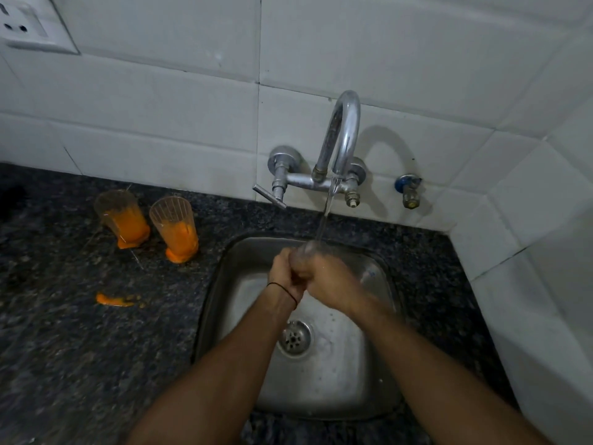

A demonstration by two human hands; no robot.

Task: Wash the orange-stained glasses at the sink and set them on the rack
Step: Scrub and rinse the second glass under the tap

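Two bare forearms are reaching in from the bottom edge over one steel sink (378, 374), whose single round drain (294, 338) is showing between them. Further in, the two hands are meeting over the back half of the basin: the left hand (286, 272), wearing one thin dark band at the wrist, is curling into a fist against the right hand (324, 279), and both are closing around one clear glass (308, 248), of which only a blurred, wet top part is showing above the knuckles. A single stream of water (324, 220) is falling from the tap onto that glass. To the left, on the dark speckled counter (64, 348), one orange smear (114, 300) is lying well apart from the sink. Beyond it, two more glasses are standing rim-down on the counter just beside each other: the right stained glass (175, 228) nearer the sink, and the left stained glass (120, 216) behind it. Both are ribbed and see-through, with orange residue coating their lower halves and pooling in a small puddle at each rim. Against the white tiled wall (160, 107), one curved chrome faucet (340, 139) is rising between two wall mounts, one lever handle sticking out at its left. One small blue-capped valve (407, 191) is sitting to its right, and one socket plate (29, 27) is showing at the top left corner.
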